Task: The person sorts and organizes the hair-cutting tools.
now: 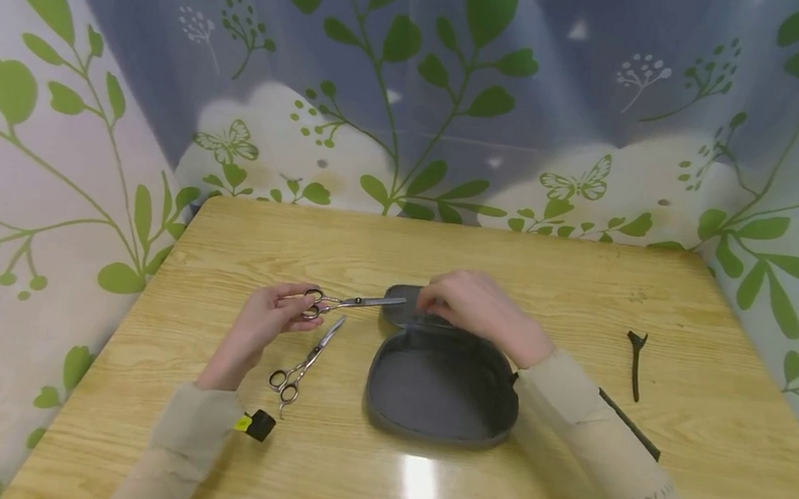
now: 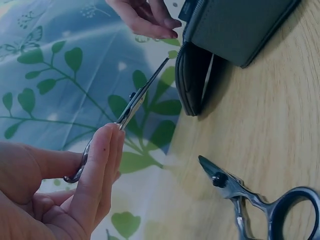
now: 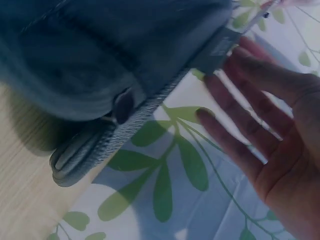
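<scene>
Scissors with a toothed blade (image 1: pixel 366 302) jut from a person's left grip (image 1: pixel 269 313) at the centre left of the head view, fingers and thumb pinching the ring handles, tips pointing right and near the raised lid (image 1: pixel 396 290) of a dark case (image 1: pixel 439 388). The case sits unzipped at the middle of the wooden bench (image 1: pixel 285 247). Reaching in from the lower right, the right grip (image 1: pixel 473 303) has its fingertips at the lid, by a dark tab (image 3: pixel 216 50) in the upper part of the right wrist view; from where I stand, I cannot tell whether they pinch it. A second pair of scissors (image 1: pixel 316 350) lies just below the held pair, and a black clip (image 1: pixel 636 365) rests at centre right. The step in hand looks like bringing the toothed pair to the lid; the next move would seem to call for careful blade-first alignment, with the right fingers steadying the lid.
</scene>
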### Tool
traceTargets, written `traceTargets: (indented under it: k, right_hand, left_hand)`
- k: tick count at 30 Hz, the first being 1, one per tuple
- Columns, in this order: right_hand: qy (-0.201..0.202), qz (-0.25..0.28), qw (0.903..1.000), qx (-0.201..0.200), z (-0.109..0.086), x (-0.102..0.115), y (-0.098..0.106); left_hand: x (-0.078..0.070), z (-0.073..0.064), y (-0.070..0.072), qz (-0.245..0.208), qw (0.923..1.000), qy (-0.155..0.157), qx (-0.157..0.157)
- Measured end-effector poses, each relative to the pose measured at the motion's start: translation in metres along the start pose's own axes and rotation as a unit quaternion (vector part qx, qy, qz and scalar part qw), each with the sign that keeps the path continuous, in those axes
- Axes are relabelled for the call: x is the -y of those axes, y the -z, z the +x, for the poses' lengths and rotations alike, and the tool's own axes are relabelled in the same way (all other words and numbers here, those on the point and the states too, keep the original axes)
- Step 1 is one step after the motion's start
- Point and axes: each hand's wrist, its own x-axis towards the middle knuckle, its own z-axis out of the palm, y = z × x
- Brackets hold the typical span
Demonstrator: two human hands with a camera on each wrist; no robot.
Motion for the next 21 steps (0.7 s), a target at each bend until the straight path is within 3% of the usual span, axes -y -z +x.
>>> traceTargets:
  k: [9,21]
  right_hand:
    - [0.011,-0.029,0.9989,0.035,0.011,-0.005,-0.008]
    - [0.032,-0.080,0.9963,0.006,0.013,-0.004,-0.010]
  left_hand:
    - [0.009,0.009,0.001,0.003,0.9999,0.010,0.005]
    - [0.012,0.018,-0.006,0.025,0.9994,0.022,-0.007]
